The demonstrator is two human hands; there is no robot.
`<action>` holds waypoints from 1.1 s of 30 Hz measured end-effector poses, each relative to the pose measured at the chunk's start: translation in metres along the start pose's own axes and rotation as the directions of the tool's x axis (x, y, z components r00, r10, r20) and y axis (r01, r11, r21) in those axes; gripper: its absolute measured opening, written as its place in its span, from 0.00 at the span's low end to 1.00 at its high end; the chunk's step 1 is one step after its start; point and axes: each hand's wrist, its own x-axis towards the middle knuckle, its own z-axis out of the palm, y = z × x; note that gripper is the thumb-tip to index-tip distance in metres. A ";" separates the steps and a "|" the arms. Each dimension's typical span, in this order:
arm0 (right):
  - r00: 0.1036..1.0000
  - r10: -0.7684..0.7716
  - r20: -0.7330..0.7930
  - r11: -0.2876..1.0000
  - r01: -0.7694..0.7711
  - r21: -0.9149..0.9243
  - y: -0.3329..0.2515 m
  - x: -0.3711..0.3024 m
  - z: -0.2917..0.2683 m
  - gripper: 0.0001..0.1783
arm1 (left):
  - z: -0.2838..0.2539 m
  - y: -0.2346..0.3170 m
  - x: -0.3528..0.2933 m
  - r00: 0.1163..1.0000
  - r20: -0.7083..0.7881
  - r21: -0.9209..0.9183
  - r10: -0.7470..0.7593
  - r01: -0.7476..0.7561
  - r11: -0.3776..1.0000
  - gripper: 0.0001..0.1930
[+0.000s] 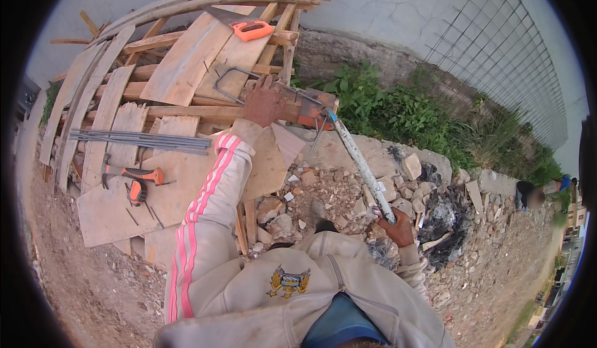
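A bent steel rod with an open, hooked end lies across the end of a timber beam. My left hand is closed over this rod and presses it down near the beam. Just right of that hand, a rusty orange metal bending plate sits on the beam's end, with the rod reaching it. A long pipe, white and worn with a blue band near its upper end, slants from the plate toward me. My right hand grips the pipe's lower end. More bent rod hangs below the plate, partly hidden.
On the boards at left lie several straight steel rods, an orange-and-black hammer and a tape measure. A handsaw rests farther back. Rubble covers the ground; wire mesh leans on the wall. A person is far right.
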 end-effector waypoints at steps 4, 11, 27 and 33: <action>0.988 -0.130 -0.080 0.989 0.134 0.056 0.004 0.017 0.009 0.16 | 0.006 -0.022 0.020 0.984 0.177 0.054 -0.037 0.027 0.998 0.16; 0.981 -0.079 0.175 0.934 0.012 0.357 -0.030 0.119 0.063 0.16 | 0.002 -0.045 0.051 0.933 0.336 0.128 0.126 -0.178 0.976 0.11; 0.960 -0.211 0.184 0.537 -0.043 0.843 -0.149 0.196 0.080 0.08 | -0.094 0.004 0.056 0.955 0.282 0.174 0.095 -0.148 0.974 0.08; 0.943 -0.262 0.208 0.602 -0.009 0.798 -0.148 0.254 0.039 0.08 | -0.089 0.059 -0.049 0.946 0.193 0.159 -0.260 0.231 0.960 0.09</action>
